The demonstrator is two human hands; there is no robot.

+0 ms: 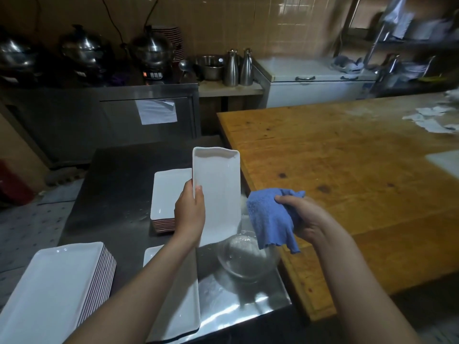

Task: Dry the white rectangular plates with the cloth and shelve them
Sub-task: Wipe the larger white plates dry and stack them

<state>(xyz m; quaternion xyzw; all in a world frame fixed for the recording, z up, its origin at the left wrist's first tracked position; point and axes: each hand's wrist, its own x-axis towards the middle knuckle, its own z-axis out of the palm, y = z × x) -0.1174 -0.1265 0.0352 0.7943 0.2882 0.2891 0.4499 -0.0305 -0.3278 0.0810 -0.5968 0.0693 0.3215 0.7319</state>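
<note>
We are gripping a white rectangular plate (218,192) upright by its left edge in our left hand (190,212), above the steel desk (111,194). Just beside it, our right hand (305,219) is clutching a crumpled blue cloth (269,219).

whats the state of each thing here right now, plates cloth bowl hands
held white rectangular plate: lifted, tilted up, gripped at its left edge by the left hand
blue terry cloth: bunched in the right hand, apart from the plate
far stack of white rectangular plates: flat on the steel counter
near-left stack of white plates: lying flat
clear glass bowl: upright on the counter
</note>
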